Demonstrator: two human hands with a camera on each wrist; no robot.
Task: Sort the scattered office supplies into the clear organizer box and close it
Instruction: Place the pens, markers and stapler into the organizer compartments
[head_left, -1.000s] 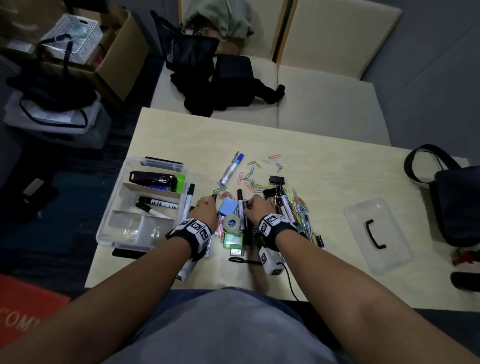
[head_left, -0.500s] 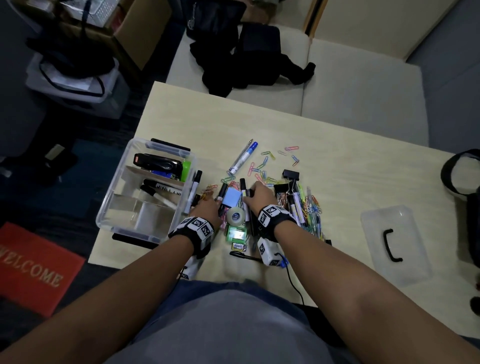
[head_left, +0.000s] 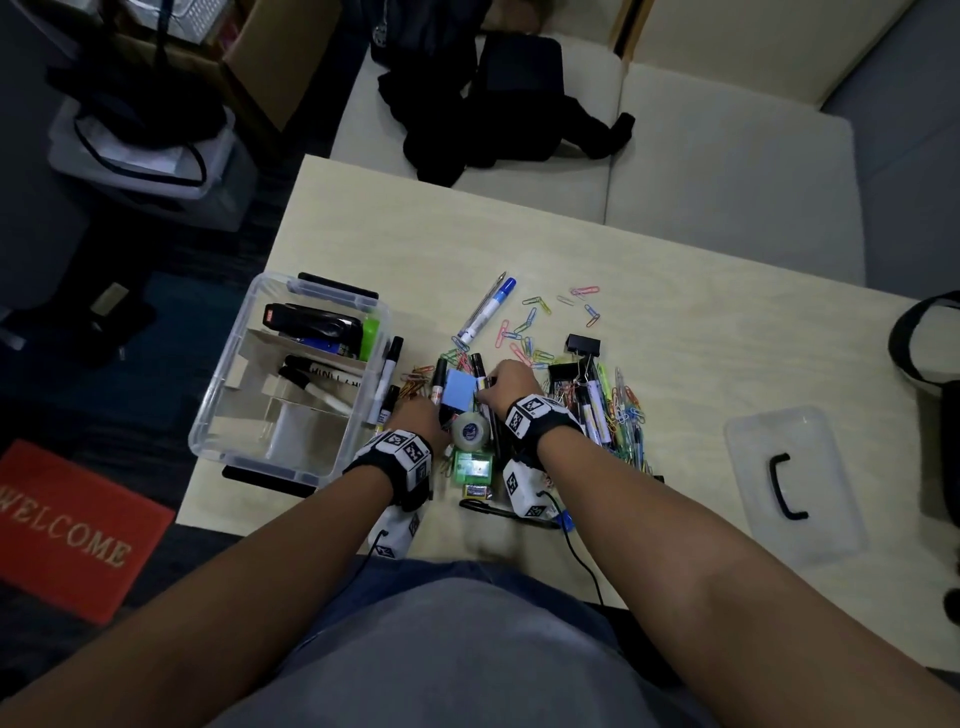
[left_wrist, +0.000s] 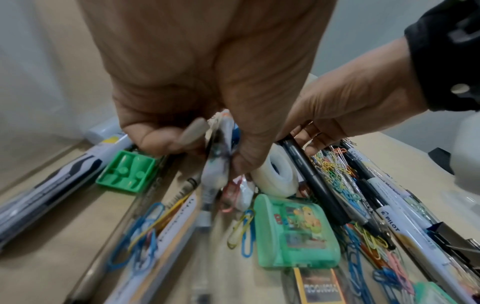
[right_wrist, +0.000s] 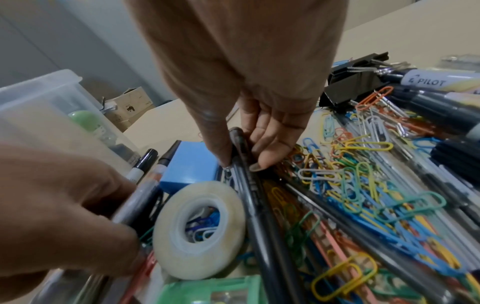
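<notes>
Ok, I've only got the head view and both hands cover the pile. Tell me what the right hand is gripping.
Observer: In the right wrist view the right hand pinches a black pen between thumb and fingers.
Operator: Now the left.
Observer: The left hand pinches a white-barrelled marker, which is blurred in its wrist view.
Operator: Check the tape roll's hole.
Observer: Loose paper clips lie inside the tape roll.
</notes>
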